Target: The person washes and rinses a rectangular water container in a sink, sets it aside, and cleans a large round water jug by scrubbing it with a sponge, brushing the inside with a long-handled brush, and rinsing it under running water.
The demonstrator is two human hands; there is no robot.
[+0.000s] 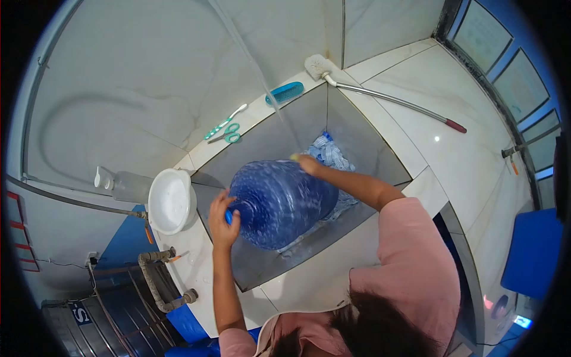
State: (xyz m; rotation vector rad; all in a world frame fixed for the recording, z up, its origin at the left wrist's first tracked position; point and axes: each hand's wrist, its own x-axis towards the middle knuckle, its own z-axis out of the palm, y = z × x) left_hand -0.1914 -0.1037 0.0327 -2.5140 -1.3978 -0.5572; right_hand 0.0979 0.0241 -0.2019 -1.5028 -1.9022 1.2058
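A large blue water jug point(285, 199) lies on its side in the grey sink point(262, 271), its neck toward the left. My left hand point(223, 219) is closed around the neck, with the fingers on the far side and the thumb nearer me. On the jug's upper side, near its base, rests my right hand point(308, 165). A bit of something yellow point(294, 157) shows at its fingertips, too small to identify. Beneath and behind the jug lies a wet blue and white cloth point(327, 150), partly hidden.
Along the back ledge are scissors point(231, 134), a toothbrush point(226, 121), a blue brush point(285, 93) and a long-handled white brush point(392, 98). A pale hose point(253, 62) hangs down into the sink. Left stand a white basin point(171, 202), a pump bottle point(128, 185) and pipes point(148, 276).
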